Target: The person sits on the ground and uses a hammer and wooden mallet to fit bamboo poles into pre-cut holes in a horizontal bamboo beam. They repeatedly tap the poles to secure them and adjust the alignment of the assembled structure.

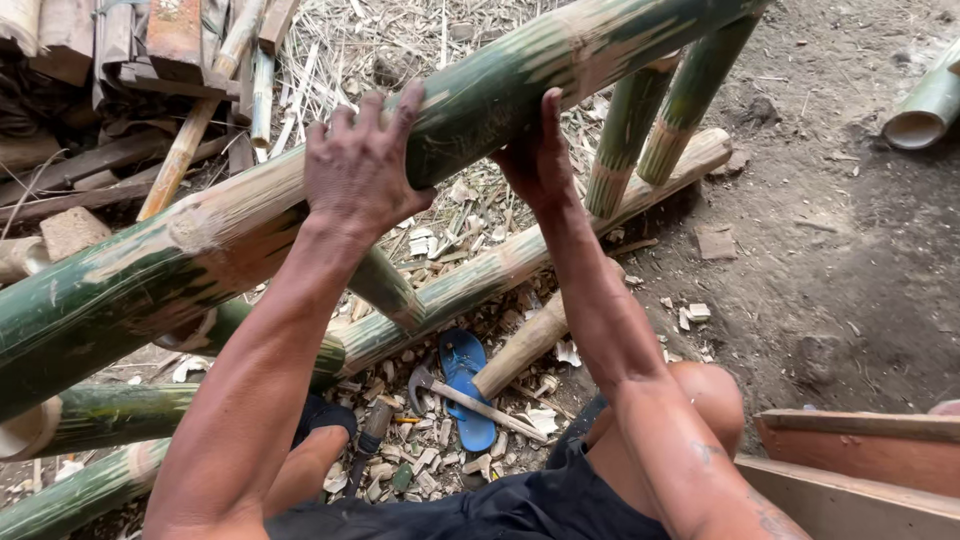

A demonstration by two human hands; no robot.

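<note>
The bamboo pole (250, 225) is thick and green, with its skin scraped pale in patches. It runs slantwise across the view from lower left to upper right, raised above the ground.

The left hand (358, 165) lies on top of the pole, palm down. Its fingers are spread and curled over the far side, gripping the pole. The right hand (540, 150) presses against the near side of the pole, just beside the left hand. Its thumb points up along the surface; the fingers are hidden behind the pole, so the closure cannot be told.

Under the pole stand thinner green uprights (660, 110), meeting a lower rail (480, 275) that runs parallel to the pole.

On the ground between the knees lie a blue sandal (465, 385), a hammer (460, 395) across it, and a short wooden billet (520, 345). Pale chips (430, 455) litter the soil. Planks (850, 470) lie at lower right.
</note>
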